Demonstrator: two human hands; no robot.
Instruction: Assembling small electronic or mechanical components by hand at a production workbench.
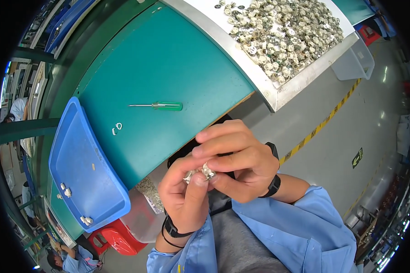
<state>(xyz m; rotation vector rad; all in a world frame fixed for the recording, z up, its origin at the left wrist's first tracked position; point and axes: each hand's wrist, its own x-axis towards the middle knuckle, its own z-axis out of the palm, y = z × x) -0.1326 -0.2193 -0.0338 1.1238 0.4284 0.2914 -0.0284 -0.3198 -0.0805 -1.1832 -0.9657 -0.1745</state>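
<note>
Just past the table's near edge, my two hands meet in front of my body. My left hand [182, 193] is closed, with a small white plastic piece [188, 176] showing between its fingers. Thumb and fingers of my right hand [246, 166] pinch a small white part with a shiny metal bit [208, 171], which the left thumb also touches. The fingers partly cover both pieces. On the green tabletop [168, 59] lie a screwdriver [167, 106] with a green handle and two small white rings [118, 125].
A blue tray [84, 150] at the left holds a few white parts [86, 220]. Far right, a metal-framed tray [282, 95] carries a heap of small white-and-metal parts [287, 36]. Beneath the table stand a clear bin [143, 218] and a red stool [120, 239].
</note>
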